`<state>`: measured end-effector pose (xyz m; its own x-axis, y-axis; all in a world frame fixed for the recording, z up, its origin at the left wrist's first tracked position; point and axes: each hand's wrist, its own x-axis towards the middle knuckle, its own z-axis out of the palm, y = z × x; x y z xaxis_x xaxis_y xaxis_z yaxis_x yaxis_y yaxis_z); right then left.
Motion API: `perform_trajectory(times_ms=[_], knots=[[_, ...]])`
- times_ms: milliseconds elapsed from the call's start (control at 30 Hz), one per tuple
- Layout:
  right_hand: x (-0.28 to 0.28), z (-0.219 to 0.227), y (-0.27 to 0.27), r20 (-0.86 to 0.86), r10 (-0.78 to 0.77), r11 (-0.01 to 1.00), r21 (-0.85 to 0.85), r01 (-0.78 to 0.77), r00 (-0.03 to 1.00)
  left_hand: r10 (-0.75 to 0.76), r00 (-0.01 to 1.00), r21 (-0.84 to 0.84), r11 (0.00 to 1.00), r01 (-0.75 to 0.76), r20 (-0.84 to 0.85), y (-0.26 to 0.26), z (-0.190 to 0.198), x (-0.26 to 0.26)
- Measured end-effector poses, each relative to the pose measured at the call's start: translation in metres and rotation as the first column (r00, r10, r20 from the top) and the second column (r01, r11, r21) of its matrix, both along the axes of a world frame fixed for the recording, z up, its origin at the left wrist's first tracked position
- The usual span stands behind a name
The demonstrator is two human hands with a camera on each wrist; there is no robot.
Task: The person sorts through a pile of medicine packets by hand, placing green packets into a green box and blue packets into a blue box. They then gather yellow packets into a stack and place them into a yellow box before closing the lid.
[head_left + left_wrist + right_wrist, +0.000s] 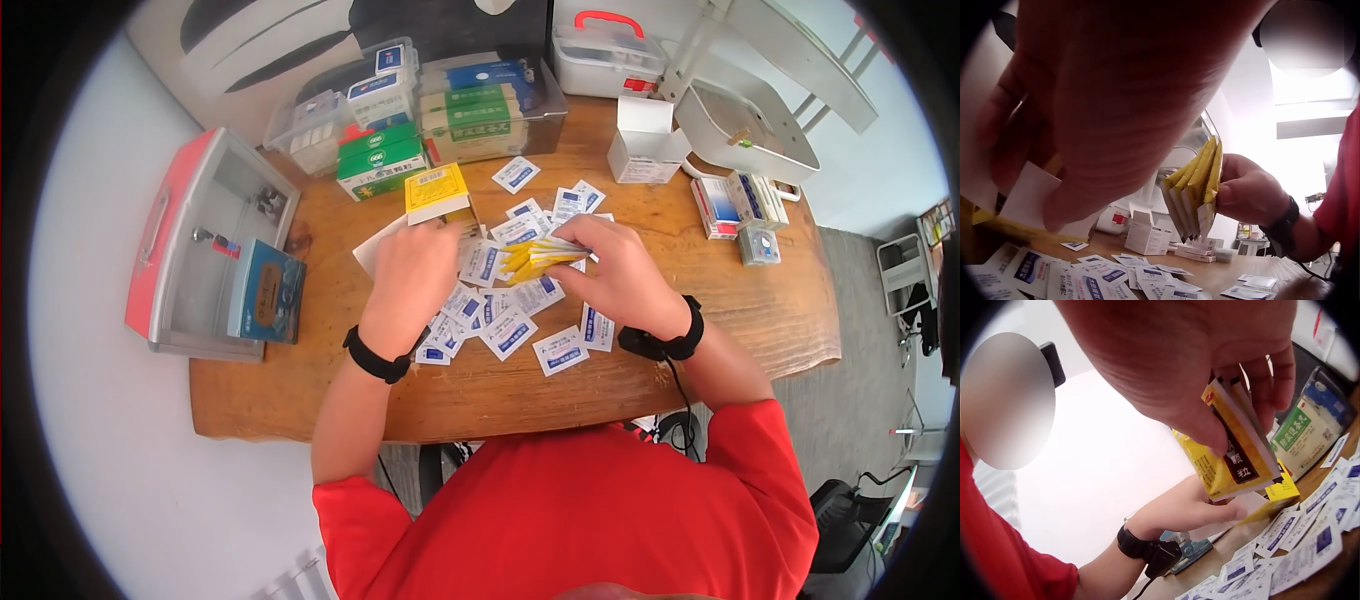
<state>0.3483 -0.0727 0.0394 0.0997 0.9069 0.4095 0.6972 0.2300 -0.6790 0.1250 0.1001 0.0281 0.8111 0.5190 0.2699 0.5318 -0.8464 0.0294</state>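
Between thumb and fingers, my right hand [625, 268] grips a fanned bundle of yellow sachets [533, 260] above the table. Dark Chinese print shows on the front sachet [1238, 456] in the right wrist view. My left hand [418, 268] holds the opened end of a yellow carton [437, 187], which lies at the far side of that hand. In the left wrist view, the thumb overlaps the carton's white flap [1030, 195], while the fingers curl on its other side. Below both hands lie several flat white packets [508, 333] with blue print, loosely overlapping.
Behind the carton stand a green box [382, 163] and clear bins [545, 118] of medicine boxes. A red-and-white case [180, 245] and a blue box [268, 292] stand left. An open white box [645, 160] and smaller boxes [715, 208] lie right.
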Motion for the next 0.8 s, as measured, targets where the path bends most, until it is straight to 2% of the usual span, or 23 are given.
perform_trajectory(times_ms=[100, 200, 267, 367, 433, 533, 600, 800], knots=[[-0.002, 0.000, 0.004, 0.019, 0.004, 1.000, 0.009, -0.004, 1.000, -0.007, 0.998, 0.012, 1.000, 0.006, 0.068, -0.001, -0.002, -0.003], [-0.011, 0.001, 0.017, 0.014, -0.063, 0.992, 0.111, 0.061, 0.998, -0.002, 0.988, -0.001, 1.000, 0.002, 0.151, -0.006, 0.002, -0.004], [-0.018, 0.005, 0.030, -0.030, -0.096, 0.958, 0.268, 0.100, 0.995, 0.007, 0.984, -0.030, 1.000, -0.001, 0.178, -0.010, 0.003, -0.004], [-0.027, 0.001, 0.053, -0.045, -0.073, 0.931, 0.354, 0.085, 0.996, 0.036, 0.981, -0.017, 0.999, -0.033, 0.189, -0.010, 0.000, -0.008], [-0.031, -0.010, 0.065, -0.030, -0.054, 0.941, 0.333, 0.061, 0.998, 0.030, 0.977, -0.017, 1.000, -0.027, 0.212, -0.011, -0.004, -0.010], [-0.034, -0.021, 0.081, 0.012, -0.027, 0.920, 0.391, 0.020, 1.000, 0.010, 0.968, -0.028, 1.000, -0.003, 0.252, -0.013, -0.004, -0.014], [-0.036, -0.022, 0.088, 0.098, -0.040, 0.888, 0.459, -0.010, 0.994, 0.006, 0.965, -0.046, 0.999, 0.006, 0.262, -0.012, -0.008, -0.018], [-0.040, -0.016, 0.092, 0.275, -0.084, 0.897, 0.439, -0.048, 0.958, -0.012, 0.959, -0.072, 0.997, 0.033, 0.283, -0.013, -0.006, -0.021]])
